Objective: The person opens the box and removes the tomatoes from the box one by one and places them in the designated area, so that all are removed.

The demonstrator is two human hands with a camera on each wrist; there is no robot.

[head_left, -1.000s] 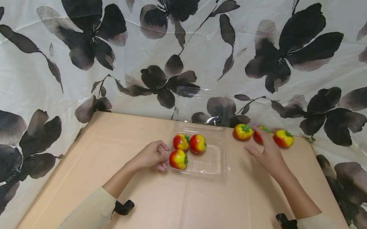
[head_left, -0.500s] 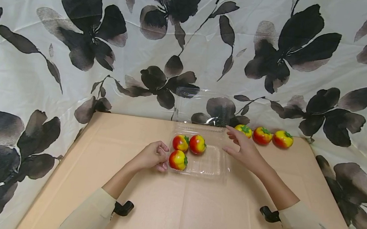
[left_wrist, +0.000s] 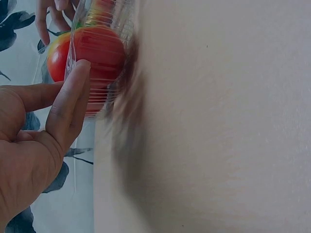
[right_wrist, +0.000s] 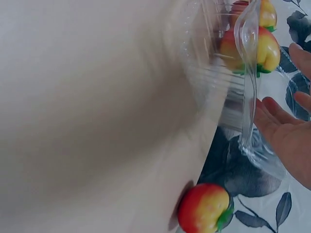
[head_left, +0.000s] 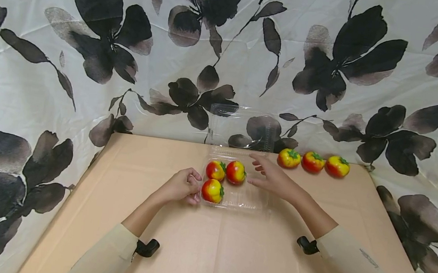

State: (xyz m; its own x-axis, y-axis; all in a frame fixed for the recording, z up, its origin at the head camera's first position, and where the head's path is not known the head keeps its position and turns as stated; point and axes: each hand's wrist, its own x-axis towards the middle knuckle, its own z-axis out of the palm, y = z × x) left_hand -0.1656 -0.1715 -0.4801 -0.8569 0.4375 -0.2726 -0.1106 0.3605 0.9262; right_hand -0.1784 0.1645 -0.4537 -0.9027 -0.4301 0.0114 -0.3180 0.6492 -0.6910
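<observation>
A clear plastic clamshell container sits on the table with its lid raised at the back. Inside its left half are three glossy red-and-yellow fruits with green leafy caps: a front one, a back-left one and a back-right one. My left hand pinches the container's left rim, its fingertips against the wall in the left wrist view. Over the container's right half hovers my right hand, fingers spread and holding nothing, beside the back-right fruit.
Three more such fruits stand in a row at the table's back edge, right of the container: a left one, a middle one and a right one. Behind the tan tabletop hangs a white floral cloth.
My right hand has moved left, from over the row of fruits to over the container's right half. The left hand stays at the rim, and the fruits have not moved.
</observation>
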